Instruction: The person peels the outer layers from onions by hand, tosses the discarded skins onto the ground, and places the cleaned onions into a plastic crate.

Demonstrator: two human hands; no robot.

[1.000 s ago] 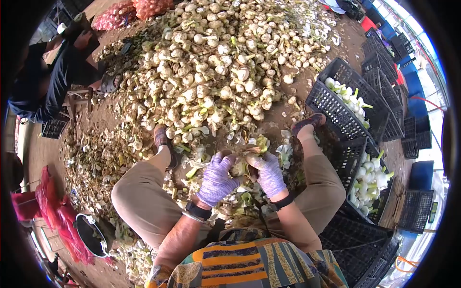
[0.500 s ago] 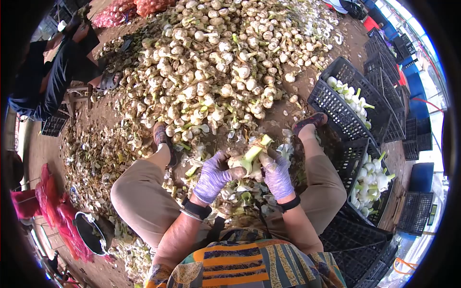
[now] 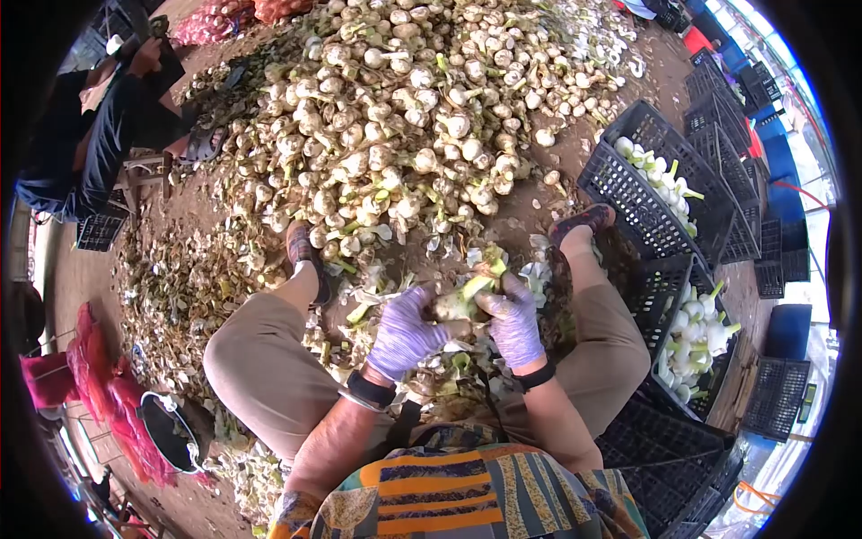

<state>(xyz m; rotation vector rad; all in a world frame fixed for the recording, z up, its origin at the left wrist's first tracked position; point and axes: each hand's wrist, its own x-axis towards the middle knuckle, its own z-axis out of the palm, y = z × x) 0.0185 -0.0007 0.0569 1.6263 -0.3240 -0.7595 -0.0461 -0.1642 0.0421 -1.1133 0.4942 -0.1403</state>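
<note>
Between my two gloved hands is a garlic bulb (image 3: 456,304) with a thick green-white stem pointing up and to the right. My left hand (image 3: 406,334), in a purple glove, grips the bulb from the left with its thumb along the lower side. On the other side my right hand (image 3: 514,325), gloved the same way, holds the bulb near the stem's base, fingers curled. Fingertips of both hands are partly hidden by the bulb. Peeled skins and leaf scraps (image 3: 440,373) lie beneath the hands, between my legs.
A large heap of unpeeled garlic (image 3: 386,135) spreads ahead. At my right, black crates (image 3: 620,202) hold cleaned white garlic (image 3: 696,337). A bucket (image 3: 171,436) and red mesh bags (image 3: 94,377) are at left. Another person (image 3: 99,135) sits at the upper left.
The bulb has turned slightly in my hands, and its stem leans more to the right. My left thumb has shifted along the bulb's lower side; my right fingers have closed nearer the stem.
</note>
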